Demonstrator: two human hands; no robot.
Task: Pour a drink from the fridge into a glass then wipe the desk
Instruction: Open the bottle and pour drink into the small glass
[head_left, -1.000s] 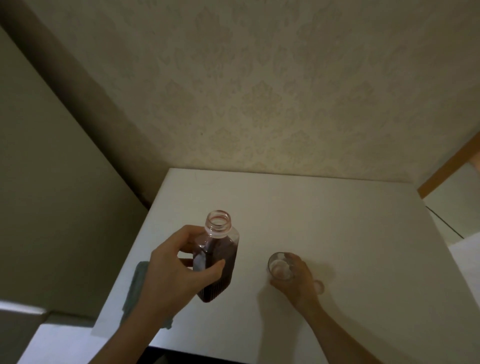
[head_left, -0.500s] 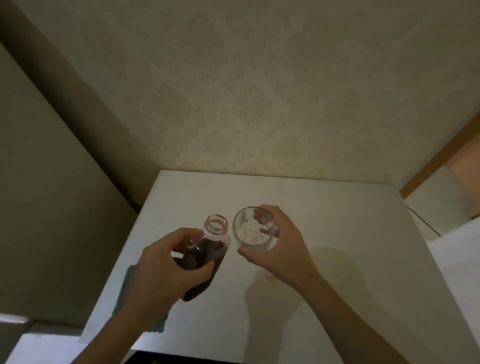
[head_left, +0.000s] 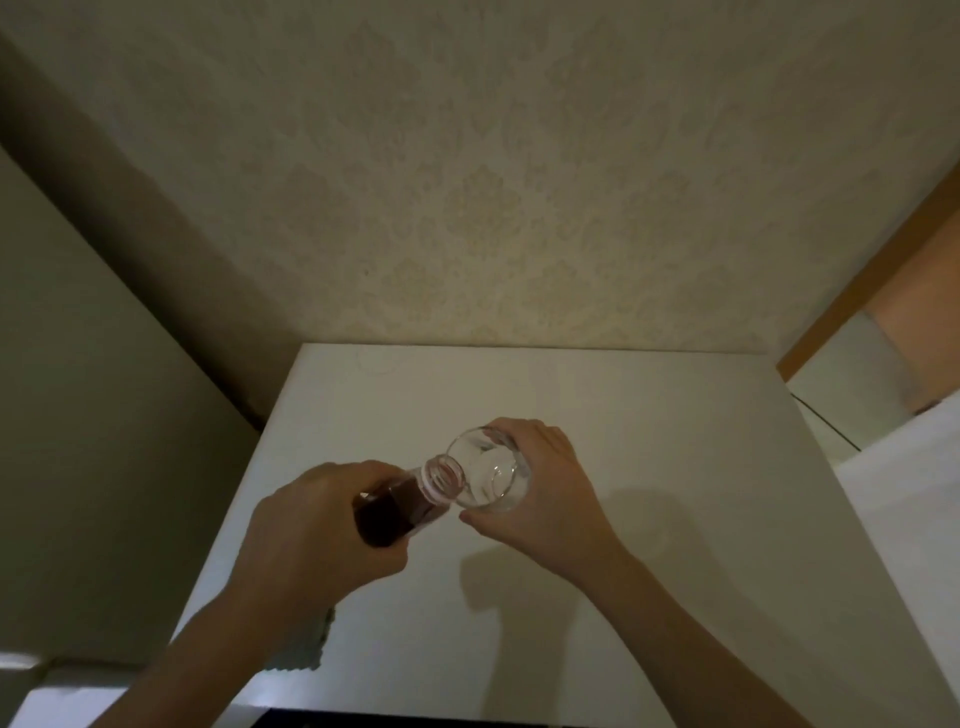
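Dark red drink fills most of the clear bottle (head_left: 396, 512), which the left hand (head_left: 317, 540) holds tipped toward the right, its fingers clamped round the body. The cap is off and the open neck sits at the rim of the glass (head_left: 488, 475), touching it or very nearly. The right hand (head_left: 545, 499) holds that glass up off the white bench (head_left: 649, 467), tilted to meet the bottle, fingers wrapped round its far side and base.

The glass looks empty: only clear reflections show inside, and no stream crosses from the neck. I judge the pour to be just about to start, with the fetching and uncapping already done. Filling the glass, setting both down and wiping the bench are all left. A pale green cloth (head_left: 306, 652) lies on the near left corner of the bench, partly hidden under the left forearm, unused.
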